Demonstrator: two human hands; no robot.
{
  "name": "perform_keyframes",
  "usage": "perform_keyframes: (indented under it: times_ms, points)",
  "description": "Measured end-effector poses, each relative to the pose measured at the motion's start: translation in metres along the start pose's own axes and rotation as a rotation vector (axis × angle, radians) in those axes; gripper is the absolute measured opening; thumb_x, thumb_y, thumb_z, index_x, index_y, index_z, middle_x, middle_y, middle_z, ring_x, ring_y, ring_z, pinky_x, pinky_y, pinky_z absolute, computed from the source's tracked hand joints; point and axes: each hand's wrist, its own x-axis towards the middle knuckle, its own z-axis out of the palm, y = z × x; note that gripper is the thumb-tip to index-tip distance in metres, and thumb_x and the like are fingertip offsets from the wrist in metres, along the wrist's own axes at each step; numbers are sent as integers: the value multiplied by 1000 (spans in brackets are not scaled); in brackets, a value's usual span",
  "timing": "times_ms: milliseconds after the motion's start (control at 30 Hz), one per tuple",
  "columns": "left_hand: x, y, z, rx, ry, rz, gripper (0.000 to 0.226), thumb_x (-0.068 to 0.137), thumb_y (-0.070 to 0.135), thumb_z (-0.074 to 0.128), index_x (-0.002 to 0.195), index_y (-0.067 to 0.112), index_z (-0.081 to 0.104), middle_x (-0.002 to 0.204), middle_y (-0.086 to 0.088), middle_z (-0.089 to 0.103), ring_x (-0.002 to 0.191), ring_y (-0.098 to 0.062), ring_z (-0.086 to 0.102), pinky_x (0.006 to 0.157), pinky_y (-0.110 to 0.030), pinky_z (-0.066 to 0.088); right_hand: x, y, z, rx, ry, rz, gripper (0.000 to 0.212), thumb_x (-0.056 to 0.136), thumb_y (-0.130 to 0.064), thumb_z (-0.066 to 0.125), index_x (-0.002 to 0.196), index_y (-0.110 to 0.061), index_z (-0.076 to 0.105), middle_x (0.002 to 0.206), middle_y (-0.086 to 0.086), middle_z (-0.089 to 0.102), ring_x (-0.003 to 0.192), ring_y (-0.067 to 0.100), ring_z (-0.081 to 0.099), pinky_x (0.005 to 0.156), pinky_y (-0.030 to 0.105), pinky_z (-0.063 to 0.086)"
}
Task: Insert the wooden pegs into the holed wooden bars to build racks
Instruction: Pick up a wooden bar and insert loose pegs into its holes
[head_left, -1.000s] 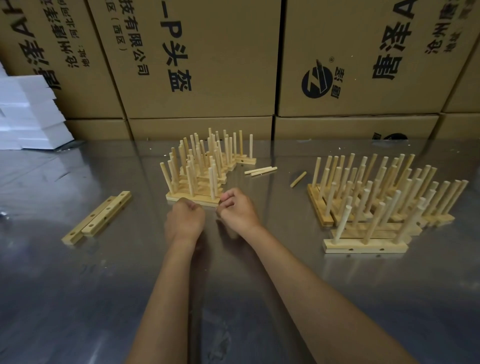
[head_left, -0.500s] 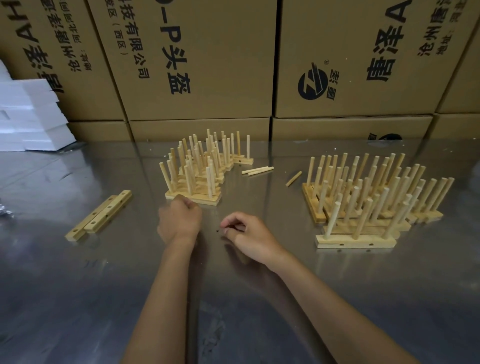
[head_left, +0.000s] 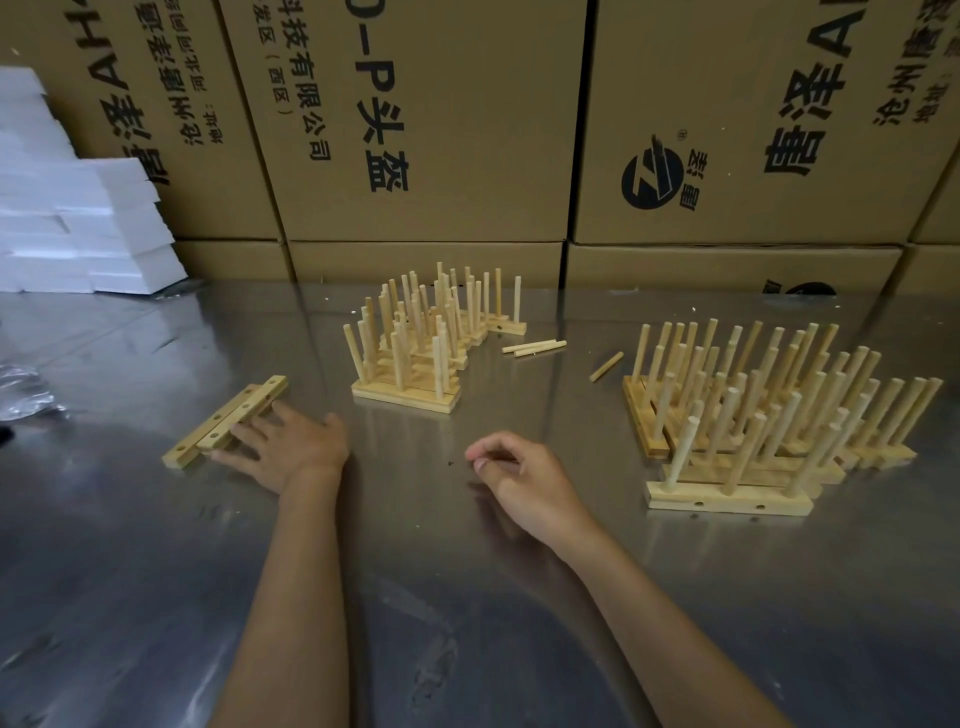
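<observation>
Two holed wooden bars (head_left: 224, 422) lie side by side on the steel table (head_left: 156, 571), to the left of centre, angled away from the viewer, with no pegs in them yet. They look like small, light, rigid strips of pale wood, unlikely to bend or break, though likely to slide easily on the smooth metal. A sensible grip is probably across the long edges near the middle, leaving the holes on top uncovered.

The left hand (head_left: 285, 447) reaches out flat, palm down, fingers straight and spread, fingertips touching the near bar; it grips nothing. The right hand (head_left: 519, 475) hovers near the table's centre, well apart from the bars, fingers loosely curled with thumb and forefinger close together. Whether it pinches anything small cannot be told.

Beyond the hands, three loose pegs (head_left: 535, 347) lie flat between two groups of finished racks: a smaller cluster (head_left: 415, 358) straight ahead and a larger cluster (head_left: 769, 415) on the right, all with pegs standing upright. Printed cardboard boxes (head_left: 426, 130) form a wall behind the table, and white foam blocks (head_left: 67, 223) are stacked at far left.
</observation>
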Motion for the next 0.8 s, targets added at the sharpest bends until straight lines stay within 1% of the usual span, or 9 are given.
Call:
perform_keyframes:
  times_ms: [100, 200, 300, 400, 500, 567, 667, 733, 800]
  points:
    - [1, -2, -2, 0, 88, -9, 77, 99, 45, 46, 158, 9, 14, 165, -23, 0, 153, -37, -10, 119, -59, -9, -1, -1, -1, 0, -5, 2, 21, 93, -7, 57, 88, -22, 69, 98, -3, 72, 97, 12, 66, 81, 16, 48]
    - [2, -5, -1, 21, 42, -26, 75, 102, 48, 37, 159, 9, 10, 165, -22, -3, 152, -36, -13, 121, -56, -10, -2, -1, -1, 8, -1, 7, 21, 94, -6, 56, 88, -21, 69, 98, 0, 72, 97, 13, 66, 78, 13, 47]
    - [-1, -2, -1, 10, 137, -38, 70, 98, 43, 47, 152, 2, 30, 160, -26, 21, 151, -41, 9, 122, -57, -3, -2, -2, -2, 7, -1, 8, 20, 94, -7, 56, 88, -21, 70, 97, 0, 72, 96, 13, 66, 77, 13, 47]
    - [-5, 3, -6, -21, 232, -41, 60, 93, 38, 55, 136, -3, 46, 147, -28, 37, 138, -41, 29, 115, -53, 19, -3, -3, -2, -6, -1, 7, 21, 93, -7, 56, 86, -23, 69, 96, -2, 72, 95, 12, 66, 76, 11, 46]
    - [-6, 3, -7, -46, 197, -78, 50, 95, 32, 56, 129, -4, 52, 144, -25, 37, 132, -38, 31, 104, -45, 29, -3, -3, -2, -11, 2, 13, 21, 94, -7, 56, 87, -23, 69, 96, -1, 72, 95, 12, 66, 76, 11, 46]
    - [-5, 3, -7, -57, 153, -108, 48, 94, 26, 59, 132, -2, 51, 145, -25, 35, 133, -37, 30, 104, -42, 29, -3, -3, -3, -12, 2, 13, 20, 94, -7, 56, 88, -21, 69, 96, 0, 72, 94, 12, 65, 74, 9, 45]
    - [-6, 4, -8, -124, 146, -85, 50, 93, 20, 63, 135, 0, 46, 145, -28, 38, 133, -41, 33, 104, -44, 30, -3, -2, -4, -23, -2, 14, 19, 94, -9, 56, 89, -20, 70, 96, -1, 72, 94, 10, 65, 74, 8, 46]
    - [-9, 6, -9, -139, 135, -46, 54, 93, 23, 65, 136, -1, 42, 142, -29, 43, 131, -43, 37, 105, -46, 32, -2, -1, -3, -35, -2, 17, 19, 94, -9, 56, 90, -20, 71, 97, -2, 72, 95, 10, 66, 78, 12, 47]
    - [-12, 7, -9, -114, 88, -47, 62, 91, 38, 67, 134, -1, 45, 136, -27, 52, 130, -42, 42, 104, -45, 32, -2, 0, -3, -31, -3, 19, 20, 94, -9, 56, 89, -22, 70, 97, -1, 72, 95, 11, 66, 80, 15, 48]
